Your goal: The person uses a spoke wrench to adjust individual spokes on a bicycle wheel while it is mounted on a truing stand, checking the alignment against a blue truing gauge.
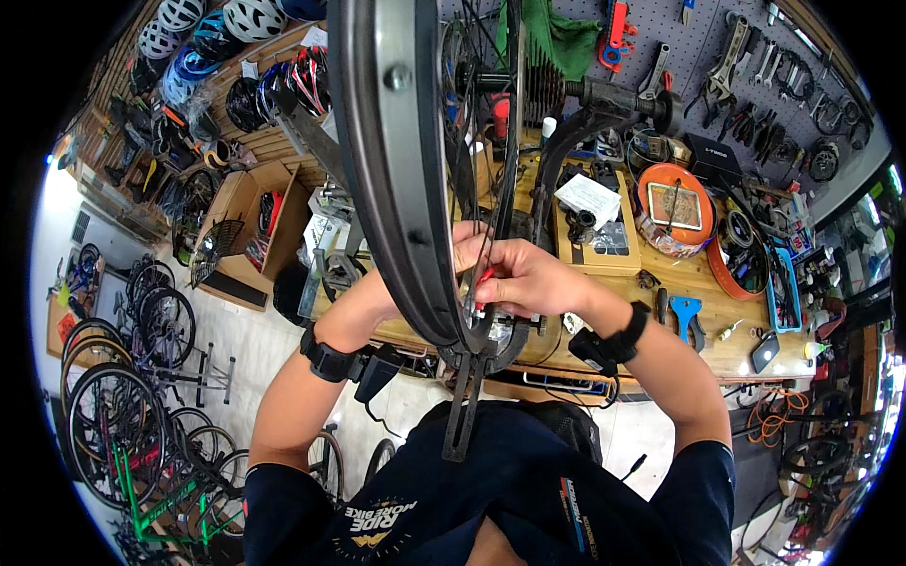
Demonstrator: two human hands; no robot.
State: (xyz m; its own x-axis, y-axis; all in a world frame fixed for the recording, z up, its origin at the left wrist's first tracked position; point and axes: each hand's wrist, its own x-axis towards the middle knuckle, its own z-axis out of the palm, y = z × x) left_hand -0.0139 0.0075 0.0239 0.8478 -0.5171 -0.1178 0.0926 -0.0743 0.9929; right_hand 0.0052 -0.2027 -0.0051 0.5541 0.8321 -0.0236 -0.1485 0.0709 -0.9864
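Observation:
A bicycle wheel with a dark rim (415,236) stands upright in front of me, clamped in a black truing stand (557,151). Its rim hides much of my left hand (466,249), whose visible fingers are closed around a thin spoke between the rim's two sides. From the right, my right hand (536,274) pinches a small red spoke wrench (484,283) near the lower part of the rim. Both hands are close together among the spokes. A cassette of sprockets (545,87) sits on the hub at the top.
On the wooden workbench (604,354) lie a cardboard box (613,250), an orange round tray (649,193), a blue-handled tool (686,316) and a phone (765,352). Wrenches (769,61) hang on the pegboard. Helmets (193,71) and bicycles (142,377) are to the left.

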